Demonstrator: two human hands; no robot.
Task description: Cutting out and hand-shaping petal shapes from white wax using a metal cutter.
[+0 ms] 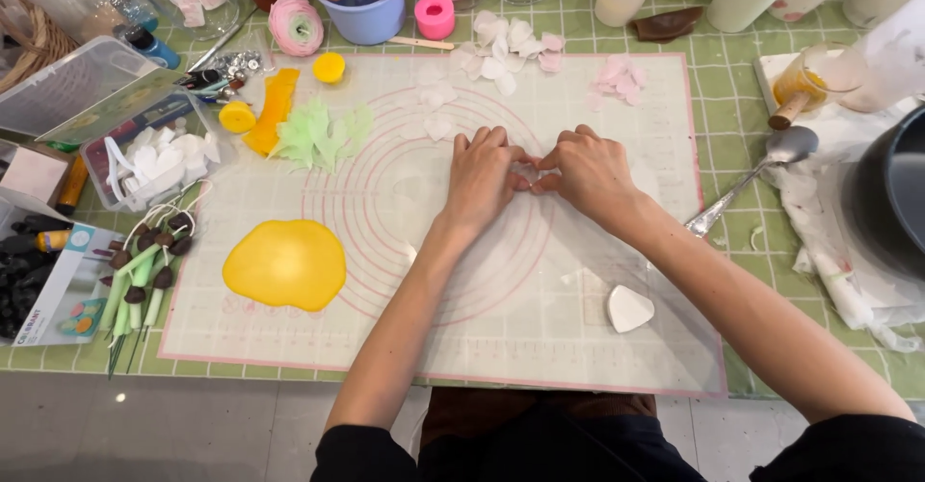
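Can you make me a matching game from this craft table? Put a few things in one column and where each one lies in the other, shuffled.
Things:
1. yellow rolled sheet
2. green leaf cutouts
3. metal spoon
4. white teardrop tool

Places:
A. off the mat, on the right side
B. lower left of the mat
C. on the mat, under the right forearm
D. upper left of the mat

Pairs: 1-B, 2-D, 3-A, 4-C
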